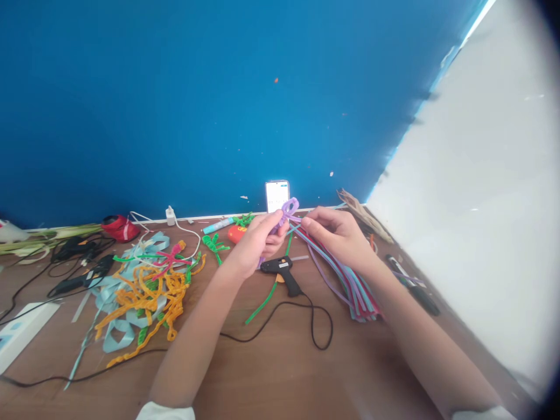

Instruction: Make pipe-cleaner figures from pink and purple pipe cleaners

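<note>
My left hand [256, 242] is closed on a purple pipe cleaner [290, 205], whose bent loops stick up above the thumb. To its right, my right hand [336, 233] pinches what looks like the free end of that purple pipe cleaner between thumb and fingertips. Below both hands lies a black glue gun [282, 267], its nozzle close under the left hand. Beneath the right hand a bundle of pink, blue and purple pipe cleaners [354, 291] spreads over the wooden table [280, 373]. The fingers hide part of the held piece.
A lit phone [277, 195] leans against the blue wall. Left lies a tangle of orange pipe cleaners [149, 297] with light blue ribbon [120, 335]. A second glue gun [83, 277], a white power strip [26, 332] and black cables are farther left. Markers [413, 286] lie right.
</note>
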`<state>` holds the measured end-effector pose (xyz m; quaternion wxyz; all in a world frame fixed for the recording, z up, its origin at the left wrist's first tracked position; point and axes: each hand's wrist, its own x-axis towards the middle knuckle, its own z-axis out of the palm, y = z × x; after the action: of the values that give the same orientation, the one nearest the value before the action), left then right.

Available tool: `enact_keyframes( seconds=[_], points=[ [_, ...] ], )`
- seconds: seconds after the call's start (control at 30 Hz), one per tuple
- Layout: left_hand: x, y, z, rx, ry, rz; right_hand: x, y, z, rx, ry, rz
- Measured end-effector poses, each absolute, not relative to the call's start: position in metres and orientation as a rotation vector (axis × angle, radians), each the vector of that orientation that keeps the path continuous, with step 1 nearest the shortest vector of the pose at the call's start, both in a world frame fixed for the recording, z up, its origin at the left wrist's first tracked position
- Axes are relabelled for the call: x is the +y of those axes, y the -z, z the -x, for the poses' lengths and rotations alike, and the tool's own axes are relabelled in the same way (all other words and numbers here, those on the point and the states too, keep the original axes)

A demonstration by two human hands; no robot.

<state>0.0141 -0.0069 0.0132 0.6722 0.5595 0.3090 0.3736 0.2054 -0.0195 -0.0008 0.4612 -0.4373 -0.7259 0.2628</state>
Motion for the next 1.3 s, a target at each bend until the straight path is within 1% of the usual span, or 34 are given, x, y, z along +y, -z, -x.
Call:
enact_keyframes(
  seconds=[0.2,0.37,0.6,0.8,0.93,1.13,1.3],
  points=[
    [-0.007,-0.011,-0.010,0.584,-0.702,-1.300,-0.011,0.002,-0.215,-1.724,-0.868,1.026],
    [-0.008,-0.011,-0.007,0.598,-0.566,-1.461,-0.007,0.003,-0.225,-1.786,-0.878,1.010],
    [-0.008,-0.010,-0.009,0.802,-0.369,-1.882,-0.013,-0.005,-0.231,-1.888,-0.837,1.078],
    [-0.003,0.003,-0.017,1.074,-0.499,-1.988,-0.025,-0.011,-0.223,-1.909,-0.786,1.049],
    [-0.001,0.006,-0.020,1.143,-0.594,-1.995,-0.028,-0.010,-0.217,-1.927,-0.788,1.009],
    [0.001,0.008,-0.024,1.073,-0.838,-1.868,-0.033,-0.012,-0.214,-2.005,-0.759,1.026],
    [0.003,0.010,-0.027,0.888,-0.891,-1.443,-0.029,-0.010,-0.217,-2.043,-0.850,0.981]
  ],
)
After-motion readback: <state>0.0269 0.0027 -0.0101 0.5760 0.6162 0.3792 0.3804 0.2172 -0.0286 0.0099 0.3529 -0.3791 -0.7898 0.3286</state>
